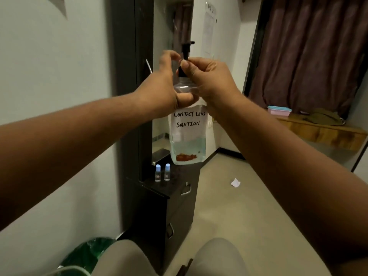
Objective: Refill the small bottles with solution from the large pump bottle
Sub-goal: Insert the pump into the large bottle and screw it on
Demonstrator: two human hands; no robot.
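**Pump bottle held up over a dark cabinet**

A narrow room with pale matte walls, a smooth beige floor (229, 206) and a heavy maroon curtain (310, 52) hanging in soft folds at the right. Against the left wall stands a tall black cabinet (159, 212) with curved metal drawer handles; its glossy dark surface (175, 176) carries two small bottles (162, 172), clear plastic cylinders with light blue caps, upright and just beside each other. How full they are cannot be told. A crumpled scrap of white paper (235, 182) lies on the floor, and a wooden shelf (322, 130) under the curtain holds a pink box with a teal lid (278, 110) and an olive cloth bundle (322, 117).

The large pump bottle (188, 144) is held up in the air in front of the cabinet, above the small bottles. It is clear, squarish plastic with a black pump head (186, 50) and a white paper label hand-lettered "CONTACT LENS SOLUTION". Pale bluish liquid fills only its lowest part; an orange-brown patch shows near the base.

The left hand (165, 86) grips the bottle's rounded shoulder, thumb curled across the front. The right hand (207, 76) has its fingers (186, 65) pinched round the black collar of the pump, at the neck.

A green plastic-lined bin (87, 253) sits at bottom left, beside the person's knees in beige trousers (123, 257).
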